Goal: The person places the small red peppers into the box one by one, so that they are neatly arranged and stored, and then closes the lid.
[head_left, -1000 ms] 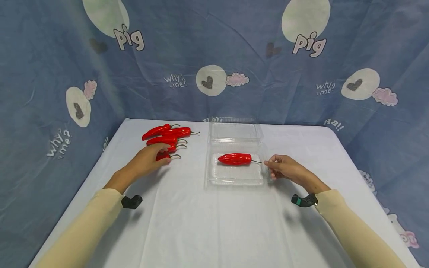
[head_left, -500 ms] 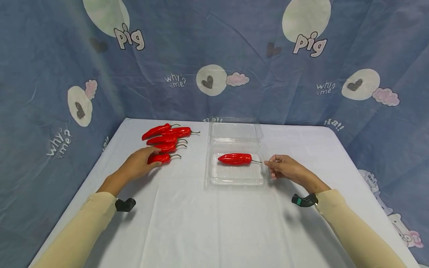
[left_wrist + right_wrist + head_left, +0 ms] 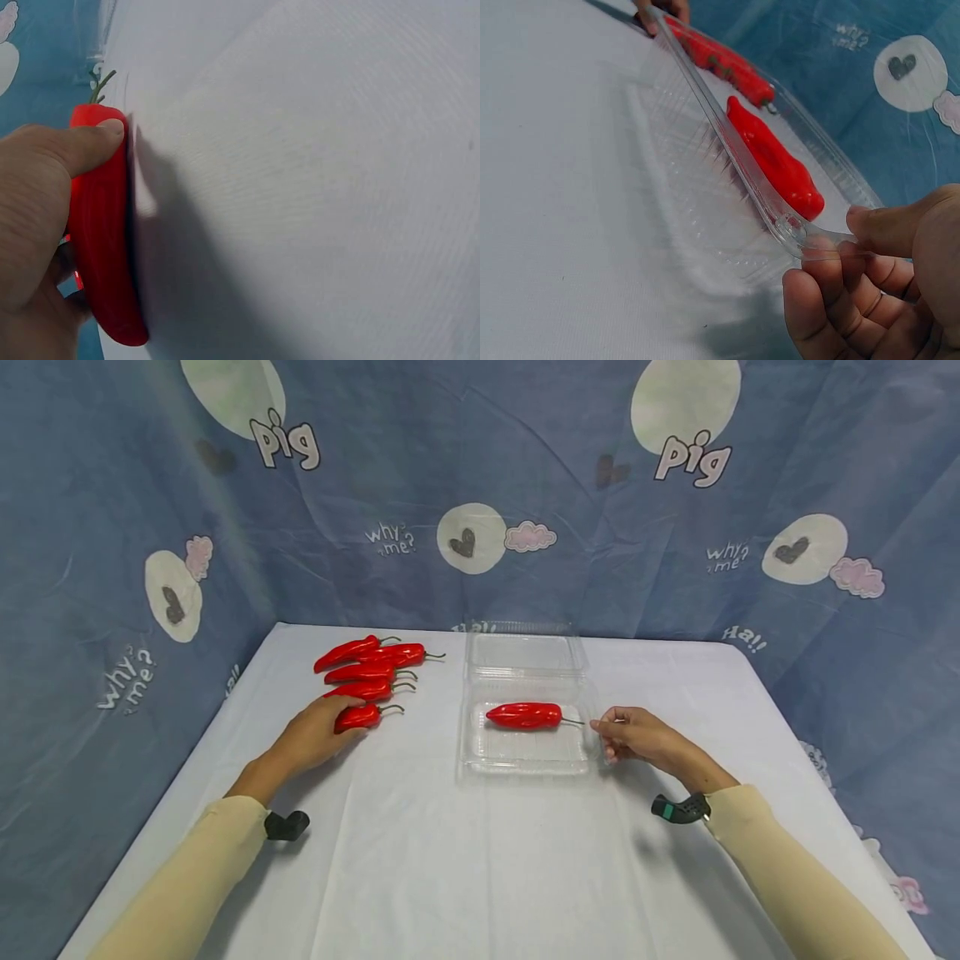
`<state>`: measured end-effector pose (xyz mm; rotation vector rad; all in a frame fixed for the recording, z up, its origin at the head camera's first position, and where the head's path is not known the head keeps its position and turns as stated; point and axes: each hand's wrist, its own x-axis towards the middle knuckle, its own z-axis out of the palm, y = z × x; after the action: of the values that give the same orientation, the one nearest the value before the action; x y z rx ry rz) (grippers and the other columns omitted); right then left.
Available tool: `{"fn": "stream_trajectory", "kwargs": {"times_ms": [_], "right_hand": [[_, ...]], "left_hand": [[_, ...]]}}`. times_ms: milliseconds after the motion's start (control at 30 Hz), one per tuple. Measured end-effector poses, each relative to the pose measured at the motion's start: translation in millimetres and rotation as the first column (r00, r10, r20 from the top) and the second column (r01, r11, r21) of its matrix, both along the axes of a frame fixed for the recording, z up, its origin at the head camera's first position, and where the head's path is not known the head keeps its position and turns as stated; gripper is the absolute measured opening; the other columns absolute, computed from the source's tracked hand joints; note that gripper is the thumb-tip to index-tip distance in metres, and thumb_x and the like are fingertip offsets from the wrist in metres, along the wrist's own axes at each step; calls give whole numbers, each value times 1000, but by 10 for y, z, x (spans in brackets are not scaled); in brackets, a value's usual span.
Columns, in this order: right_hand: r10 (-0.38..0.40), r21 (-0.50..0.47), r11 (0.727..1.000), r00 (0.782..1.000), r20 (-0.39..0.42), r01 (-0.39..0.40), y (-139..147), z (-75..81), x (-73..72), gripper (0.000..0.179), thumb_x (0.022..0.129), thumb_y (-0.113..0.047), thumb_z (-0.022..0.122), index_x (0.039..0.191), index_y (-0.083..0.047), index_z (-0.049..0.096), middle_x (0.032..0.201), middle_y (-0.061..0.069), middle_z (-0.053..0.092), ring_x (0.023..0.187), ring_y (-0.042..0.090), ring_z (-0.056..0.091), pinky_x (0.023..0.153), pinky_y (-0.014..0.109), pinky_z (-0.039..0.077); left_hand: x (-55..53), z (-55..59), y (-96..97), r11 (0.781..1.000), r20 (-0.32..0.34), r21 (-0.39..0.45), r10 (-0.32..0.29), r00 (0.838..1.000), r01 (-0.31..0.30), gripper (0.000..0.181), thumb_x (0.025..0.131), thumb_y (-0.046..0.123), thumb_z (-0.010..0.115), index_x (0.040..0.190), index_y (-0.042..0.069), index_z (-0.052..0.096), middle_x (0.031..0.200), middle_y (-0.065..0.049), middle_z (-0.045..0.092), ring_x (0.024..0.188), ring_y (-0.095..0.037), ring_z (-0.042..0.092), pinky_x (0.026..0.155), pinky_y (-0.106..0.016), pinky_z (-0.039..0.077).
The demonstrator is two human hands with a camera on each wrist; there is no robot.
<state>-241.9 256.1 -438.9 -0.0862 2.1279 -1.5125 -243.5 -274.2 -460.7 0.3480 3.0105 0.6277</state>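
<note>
My left hand (image 3: 318,732) is at the nearest red chili pepper (image 3: 357,717) of a group on the left, thumb on its near side and fingers on its far side. In the left wrist view the thumb presses on this pepper below its green stem; the fingers behind are mostly hidden. A clear plastic clamshell container (image 3: 525,765) lies with its lid up at the back. One red chili pepper (image 3: 525,716) lies inside it, stem to the right. My right hand (image 3: 637,732) pinches the container's right rim between thumb and fingers, as the right wrist view shows.
Several more red chili peppers (image 3: 362,672) lie close together behind the left hand, stems to the right. White cloth (image 3: 480,852) covers the table. A blue printed curtain (image 3: 570,585) stands along the back and left sides.
My left hand drew back leftward along the nearest pepper, then shifted slightly right again, leaving more of the neighbouring peppers in sight. The right hand and the container have not moved.
</note>
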Motion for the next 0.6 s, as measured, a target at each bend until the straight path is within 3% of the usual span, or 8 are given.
{"fn": "stream_trajectory", "kwargs": {"times_ms": [600], "right_hand": [[-9,-7,1000,1000,11,9,-18,0,7,30,103,-20,59,107,8,48,73,5,56,64,17,57,66,34,53]], "left_hand": [[26,-42,36,999,30,-16,48,998,-48,70,90,36,77,147,7,49,144,-20,51,136,-43,40,108,-63,39]]}}
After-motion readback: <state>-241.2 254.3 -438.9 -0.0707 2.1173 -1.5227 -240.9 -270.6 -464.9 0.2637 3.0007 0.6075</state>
